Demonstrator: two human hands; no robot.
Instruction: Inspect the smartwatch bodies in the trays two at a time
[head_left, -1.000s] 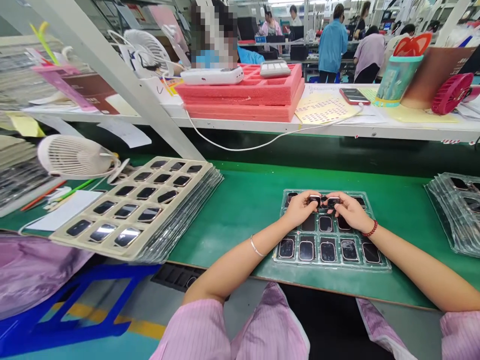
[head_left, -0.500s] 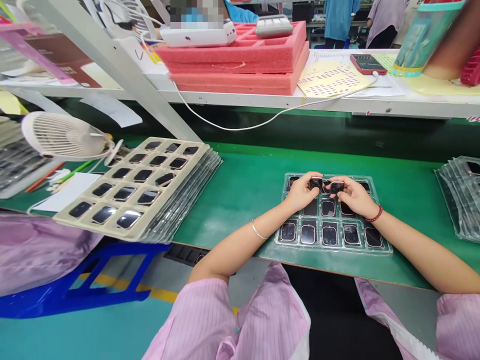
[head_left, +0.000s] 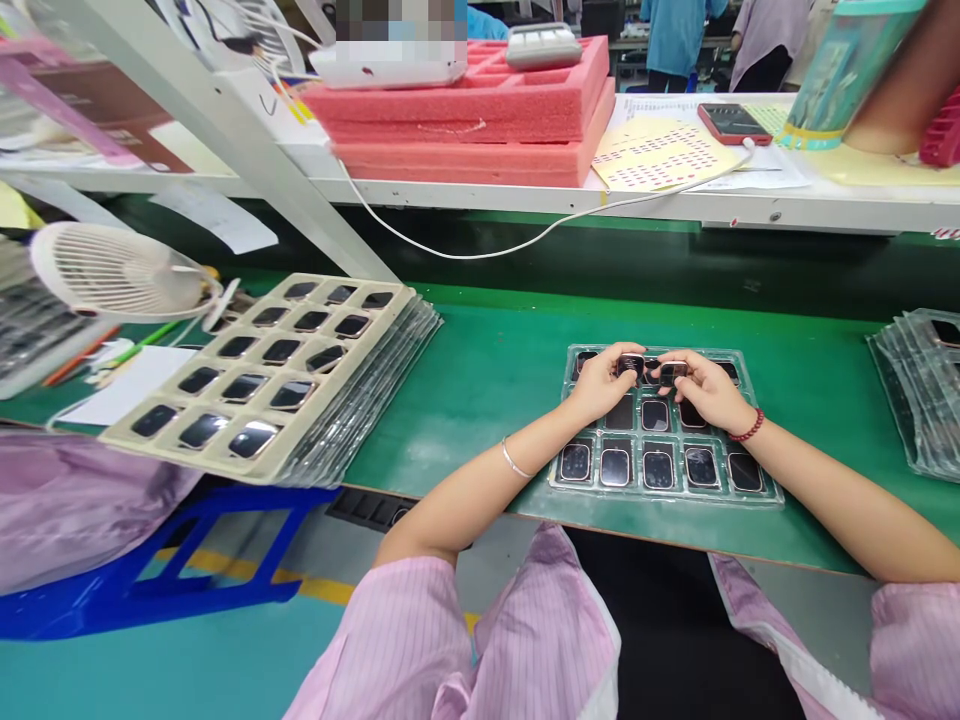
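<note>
Over the far row of a clear plastic tray [head_left: 667,495], my left hand [head_left: 604,382] pinches a dark, square watch-like piece [head_left: 630,364] with rounded corners. Close beside it, my right hand [head_left: 706,388] grips a similar watch-like piece [head_left: 673,374] between thumb and fingers. The tray lies flat on the green bench, and its pockets carry more such dark pieces, among them a square piece [head_left: 655,414] in the middle row. My hands hide part of the far row.
A beige tray [head_left: 274,462] of similar pieces tops a stack of clear trays on the left, beside a white fan [head_left: 112,272]. More clear trays [head_left: 919,400] stand at the right edge. Red foam blocks [head_left: 457,165] and a phone [head_left: 733,124] occupy the shelf; a white cable [head_left: 480,256] droops below.
The piece in my right hand has tilted slightly and my right fingers have shifted a little. My left hand keeps nearly the same place. The whole view has moved slightly.
</note>
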